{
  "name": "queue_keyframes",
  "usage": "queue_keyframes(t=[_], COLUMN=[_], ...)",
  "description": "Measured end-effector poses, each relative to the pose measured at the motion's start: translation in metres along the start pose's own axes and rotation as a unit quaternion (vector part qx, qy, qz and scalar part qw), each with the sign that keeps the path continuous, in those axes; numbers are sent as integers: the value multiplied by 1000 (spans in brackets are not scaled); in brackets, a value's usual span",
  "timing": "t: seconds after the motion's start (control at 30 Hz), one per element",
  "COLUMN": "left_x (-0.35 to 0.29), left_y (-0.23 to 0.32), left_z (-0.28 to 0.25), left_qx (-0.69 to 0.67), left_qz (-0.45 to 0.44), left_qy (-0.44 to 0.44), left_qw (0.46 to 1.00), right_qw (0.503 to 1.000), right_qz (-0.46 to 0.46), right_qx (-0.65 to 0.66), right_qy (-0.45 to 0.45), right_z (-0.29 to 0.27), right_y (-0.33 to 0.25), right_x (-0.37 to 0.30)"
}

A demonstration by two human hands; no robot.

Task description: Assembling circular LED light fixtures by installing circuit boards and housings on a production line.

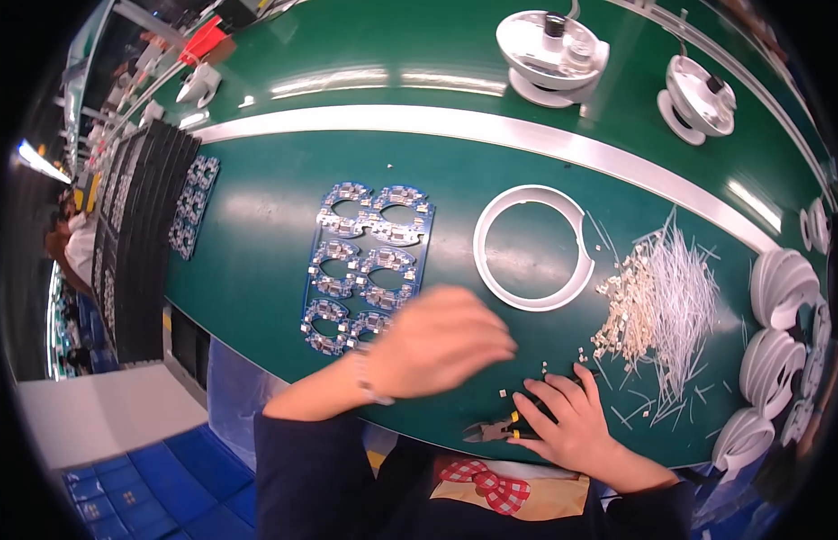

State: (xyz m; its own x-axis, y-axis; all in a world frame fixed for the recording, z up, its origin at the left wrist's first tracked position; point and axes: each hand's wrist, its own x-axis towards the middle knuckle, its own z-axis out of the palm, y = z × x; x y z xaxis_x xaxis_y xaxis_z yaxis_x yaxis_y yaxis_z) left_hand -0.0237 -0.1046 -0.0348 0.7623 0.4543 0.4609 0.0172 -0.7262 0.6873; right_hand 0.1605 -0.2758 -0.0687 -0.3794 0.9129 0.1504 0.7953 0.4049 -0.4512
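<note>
Lower centre: left hand (441,342), blurred, fingers curled loosely together, hovers over the lower edge of the blue circuit-board panel (365,265); whether it grips anything, cannot tell. Lower right: right hand (572,418) is clamped on small pliers (504,429), flat on the green table (257,225). White ring (533,247) sits centre; pile of white wire pieces (666,301) lies right.

Just below the white plastic ring (532,260) on the green table (257,261), the person's left hand (441,342) hovers blurred, while the right hand (572,418) rests on black-handled cutters (502,427). A blue circuit-board panel (369,265) lies left of the ring; thin white wires (675,301) lie right of it.
</note>
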Motion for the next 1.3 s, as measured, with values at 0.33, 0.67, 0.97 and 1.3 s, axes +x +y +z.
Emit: queue_keyframes(t=[0.33,0.67,0.97,1.3], left_x=[7,-44,-48,-48], left_y=[-21,-48,-52,-51], left_z=[-16,-102,-93,-87], left_qx=[137,183,233,267], left_qz=[32,-290,-286,-281], left_qy=[26,-24,5,7], left_qw=[990,939,929,922], right_qw=[999,999,999,999], right_qz=[-2,13,16,16], right_qx=[24,18,17,25], right_qy=[-41,-44,-43,-33], right_z=[-3,-3,-3,-4], right_y=[2,6,5,6], right_x=[3,-1,3,2])
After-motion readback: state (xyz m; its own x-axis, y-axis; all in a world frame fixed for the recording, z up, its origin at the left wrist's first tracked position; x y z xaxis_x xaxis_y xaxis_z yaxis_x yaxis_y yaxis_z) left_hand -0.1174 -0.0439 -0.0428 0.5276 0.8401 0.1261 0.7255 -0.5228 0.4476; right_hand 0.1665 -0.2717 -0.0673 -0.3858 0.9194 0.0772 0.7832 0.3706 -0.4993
